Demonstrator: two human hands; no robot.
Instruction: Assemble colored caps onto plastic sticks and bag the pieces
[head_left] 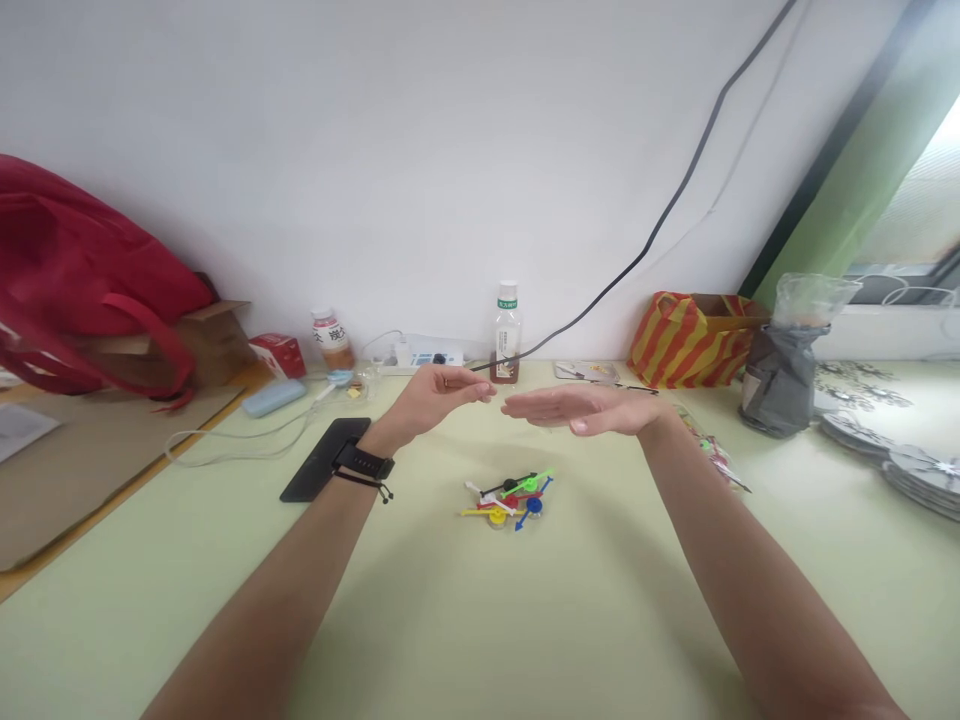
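Bright plastic in green, red, blue, yellow, white and black makes up the small heap of sticks and discs (pixel 510 497) lying on the pale green table (pixel 585 620), toward its middle and nearer the far edge than the near one. Both my hands hover above and beyond the heap, touching nothing. My left hand (pixel 439 397), with a black wristband (pixel 364 462), is loosely curled, fingers half closed on nothing. My right hand (pixel 581 410) is flat and open, palm down, fingertips nearly meeting the left. A black phone (pixel 326 458) lies just left of my left wrist. Along the far edge stand a clear bottle (pixel 506 333), a smaller bottle (pixel 332 340) and a striped bag (pixel 694 340). Nothing lies between my hands and the heap.
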